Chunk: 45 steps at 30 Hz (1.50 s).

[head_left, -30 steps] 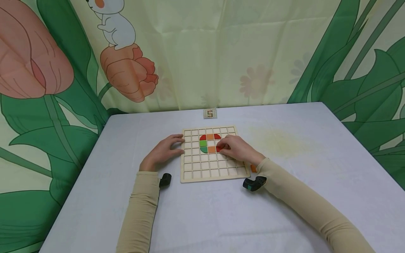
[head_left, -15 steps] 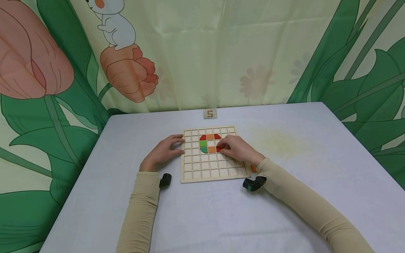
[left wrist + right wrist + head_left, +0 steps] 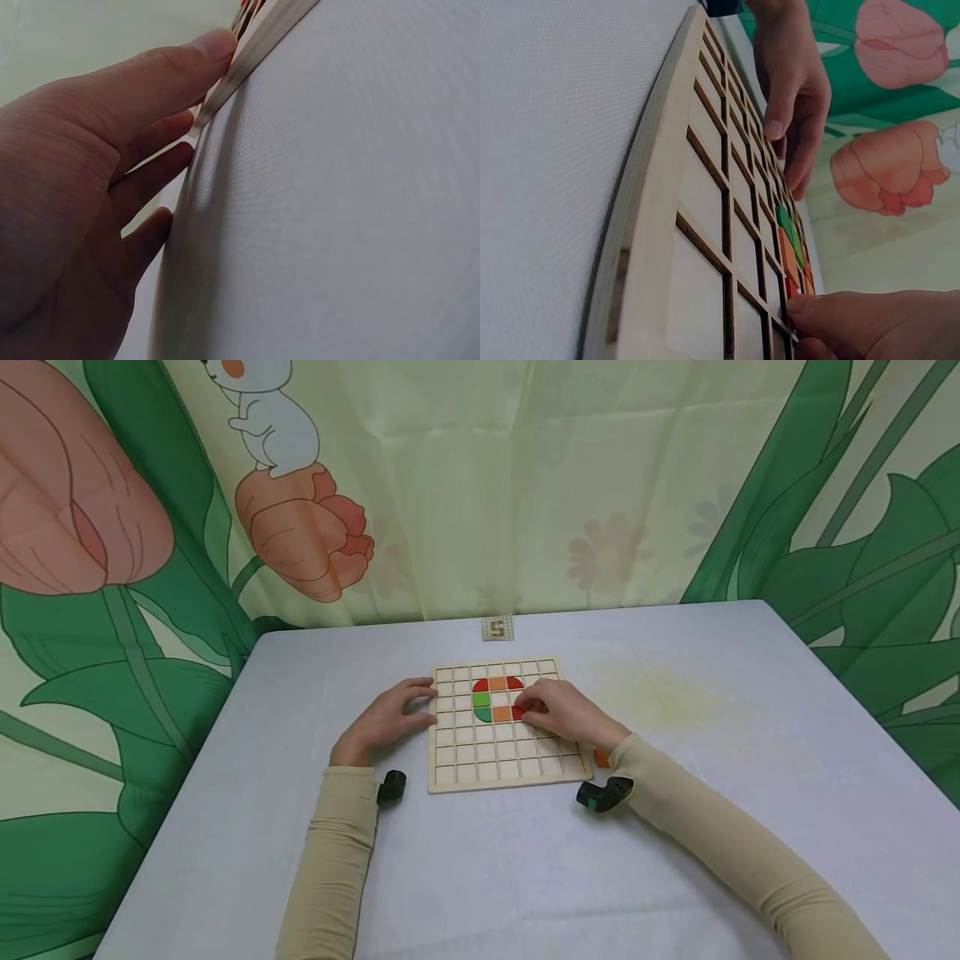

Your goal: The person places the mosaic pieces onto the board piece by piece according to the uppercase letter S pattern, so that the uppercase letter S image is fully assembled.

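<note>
A square wooden grid board [image 3: 487,772] lies on the table. Red, orange and green tiles fill several of its cells, among them a light green tile [image 3: 481,700] and an orange tile [image 3: 501,715]. Thumb and fingertips of my left hand [image 3: 382,717] rest against the board's left edge, the fingers loosely bent. With thumb and forefinger, my right hand [image 3: 558,708] pinches a red tile [image 3: 517,713] at the cell just right of the lower orange tile. That tile is partly hidden by the fingertips, also in the right wrist view, where the right hand [image 3: 877,319] shows at the lower right.
A small pattern card [image 3: 497,628] with a grid print lies behind the board at the table's back edge. An orange tile [image 3: 602,759] sits beside the board's right edge, partly covered by the right wrist. A printed curtain [image 3: 495,485] hangs behind the white-covered table [image 3: 480,877].
</note>
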Each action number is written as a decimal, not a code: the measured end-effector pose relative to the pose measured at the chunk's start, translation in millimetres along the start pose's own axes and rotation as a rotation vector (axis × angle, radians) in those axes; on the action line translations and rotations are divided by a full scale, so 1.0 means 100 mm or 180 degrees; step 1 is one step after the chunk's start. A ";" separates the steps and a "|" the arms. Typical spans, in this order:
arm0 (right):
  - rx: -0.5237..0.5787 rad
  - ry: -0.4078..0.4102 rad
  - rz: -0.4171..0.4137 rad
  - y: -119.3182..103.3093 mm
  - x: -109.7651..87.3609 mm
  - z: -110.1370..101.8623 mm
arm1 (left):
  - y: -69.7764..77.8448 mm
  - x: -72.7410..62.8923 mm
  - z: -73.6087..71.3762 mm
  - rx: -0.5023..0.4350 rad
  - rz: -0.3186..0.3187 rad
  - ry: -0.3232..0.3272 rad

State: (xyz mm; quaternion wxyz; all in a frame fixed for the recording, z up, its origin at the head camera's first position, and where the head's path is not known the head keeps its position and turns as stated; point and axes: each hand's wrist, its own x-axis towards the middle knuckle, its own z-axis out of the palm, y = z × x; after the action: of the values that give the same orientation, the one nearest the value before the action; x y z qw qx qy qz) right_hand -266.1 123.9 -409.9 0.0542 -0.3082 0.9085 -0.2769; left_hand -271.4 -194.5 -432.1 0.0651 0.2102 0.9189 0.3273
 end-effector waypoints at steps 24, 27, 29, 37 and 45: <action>0.0321 0.0233 0.0742 0.38 -0.50 -0.32 | 0.00 0.01 0.01 0.0000 -0.0017 -0.0024; 0.0355 0.0243 0.0875 0.45 -0.64 -0.39 | 0.00 0.01 0.00 -0.0025 -0.0052 -0.0037; 0.0358 0.0250 0.0947 0.50 -0.73 -0.43 | 0.01 0.01 0.00 -0.0029 -0.0046 -0.0038; 0.0243 0.0258 0.1041 0.65 -0.95 -0.51 | 0.01 0.01 0.00 -0.0068 -0.0072 -0.0031; 0.0252 0.0194 0.0994 0.66 -0.93 -0.47 | 0.01 0.00 0.01 -0.0056 -0.0084 -0.0022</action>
State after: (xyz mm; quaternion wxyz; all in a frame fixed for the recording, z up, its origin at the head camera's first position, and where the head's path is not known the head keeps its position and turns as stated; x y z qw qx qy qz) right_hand -239.3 244.0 -412.5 0.0811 -0.1522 0.9350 -0.3100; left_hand -270.8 -193.2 -431.8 0.0745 0.1986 0.9185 0.3338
